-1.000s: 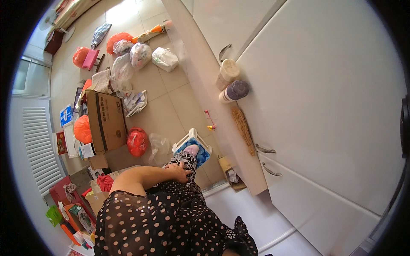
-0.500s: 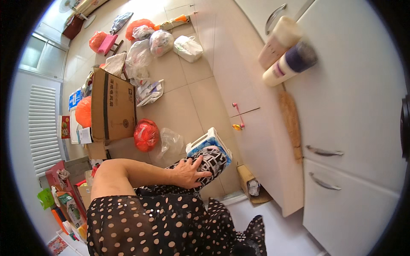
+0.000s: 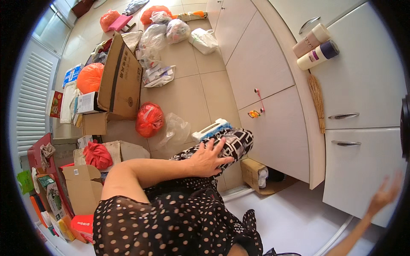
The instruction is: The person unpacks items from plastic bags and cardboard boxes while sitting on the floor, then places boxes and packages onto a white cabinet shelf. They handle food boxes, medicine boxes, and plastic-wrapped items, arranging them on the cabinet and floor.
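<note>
My left hand (image 3: 209, 158) lies with spread fingers on my knee, over black-and-white patterned trousers (image 3: 242, 141). It holds nothing. Beyond the knee a white-framed thing with a blue top (image 3: 215, 127) shows in part; the leg hides the rest. Off to the far right, my right hand (image 3: 384, 195) is raised in front of a white cabinet door (image 3: 356, 168). Motion blurs that hand somewhat, but its fingers look apart and nothing shows in them.
A large cardboard box (image 3: 121, 81) stands at left on the tiled floor, a red bag (image 3: 149, 119) beside it. Farther off lie several plastic bags (image 3: 177, 32). Two bottles (image 3: 318, 55) and a straw brush (image 3: 317, 100) are by the cabinets. An opened carton (image 3: 255, 173) sits low.
My right arm has come into view at the lower right. The view has shifted, showing more cabinet front and more boxes at left. My left hand stays on the knee, fingers spread wider.
</note>
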A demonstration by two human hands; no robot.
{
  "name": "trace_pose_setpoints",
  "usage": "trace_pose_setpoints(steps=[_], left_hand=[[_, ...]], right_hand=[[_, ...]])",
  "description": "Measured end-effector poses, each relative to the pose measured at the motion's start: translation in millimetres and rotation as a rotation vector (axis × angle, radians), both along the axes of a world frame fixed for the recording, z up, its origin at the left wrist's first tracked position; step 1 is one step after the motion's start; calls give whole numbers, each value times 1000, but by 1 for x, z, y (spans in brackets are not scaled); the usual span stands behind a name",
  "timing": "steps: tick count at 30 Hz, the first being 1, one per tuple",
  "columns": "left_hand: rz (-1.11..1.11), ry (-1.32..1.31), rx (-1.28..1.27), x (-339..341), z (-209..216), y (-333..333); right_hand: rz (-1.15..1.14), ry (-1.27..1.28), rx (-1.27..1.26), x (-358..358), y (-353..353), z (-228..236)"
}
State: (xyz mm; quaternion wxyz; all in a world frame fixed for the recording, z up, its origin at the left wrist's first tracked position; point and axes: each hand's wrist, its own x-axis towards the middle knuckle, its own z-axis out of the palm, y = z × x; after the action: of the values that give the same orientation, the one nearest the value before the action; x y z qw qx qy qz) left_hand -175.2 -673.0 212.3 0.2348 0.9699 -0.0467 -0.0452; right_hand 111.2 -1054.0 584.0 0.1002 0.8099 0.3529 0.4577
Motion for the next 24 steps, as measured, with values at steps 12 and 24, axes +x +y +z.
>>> trace_pose_setpoints(steps=[12, 24], left_hand=[[427, 251, 82, -76, -27, 94], [375, 1066, -69, 18, -110, 267]], right_hand=[[-398, 1708, 165, -277, 9, -427], [-717, 2200, 356, -294, 141, -544]])
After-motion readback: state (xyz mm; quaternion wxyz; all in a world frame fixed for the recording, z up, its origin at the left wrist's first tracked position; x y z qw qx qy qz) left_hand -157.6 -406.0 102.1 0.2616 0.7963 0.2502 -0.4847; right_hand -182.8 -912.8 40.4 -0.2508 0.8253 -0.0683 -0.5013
